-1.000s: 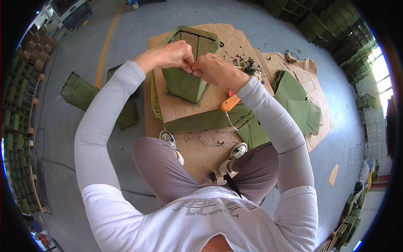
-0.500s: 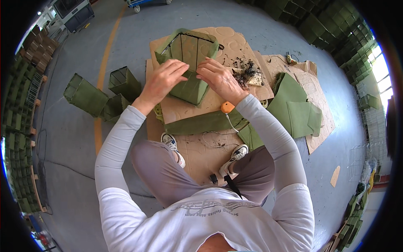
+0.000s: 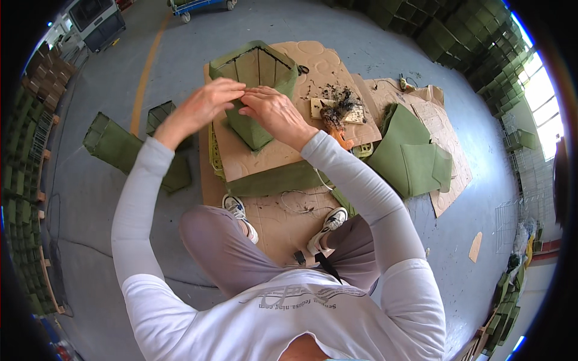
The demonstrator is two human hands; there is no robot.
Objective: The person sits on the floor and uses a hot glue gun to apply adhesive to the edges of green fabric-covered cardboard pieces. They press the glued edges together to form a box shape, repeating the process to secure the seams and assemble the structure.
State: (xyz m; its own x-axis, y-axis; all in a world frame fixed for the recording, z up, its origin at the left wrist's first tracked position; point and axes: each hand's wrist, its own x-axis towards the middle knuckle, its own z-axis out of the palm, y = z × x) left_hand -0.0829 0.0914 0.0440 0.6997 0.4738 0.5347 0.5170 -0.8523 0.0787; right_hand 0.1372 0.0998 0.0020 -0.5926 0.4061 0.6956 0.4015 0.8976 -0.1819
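A tall green fabric box (image 3: 256,133) with a dark wire frame inside its open top stands on the cardboard before me. Over its near rim my left hand (image 3: 211,103) and my right hand (image 3: 272,111) meet, fingertips close together. Both sets of fingers are bent over the rim with the thumbs underneath, seemingly pinching the fabric edge, which they mostly hide. Beside my right wrist lies an orange-handled tool (image 3: 345,139) with a white cord, its front end near black, charred-looking residue (image 3: 344,103) on a small pale board (image 3: 315,108).
Other green boxes (image 3: 111,141) stand on the floor at left. Flat green fabric pieces (image 3: 415,165) lie at right on cardboard (image 3: 454,192). Black scissors handles (image 3: 303,69) show behind the box. Stacks of green boxes (image 3: 445,36) line the far right; a blue trolley (image 3: 201,6) is far ahead.
Both hands have shifted left along the box's rim, and their fingertips have come together. More of the orange-handled tool shows beside my right wrist.
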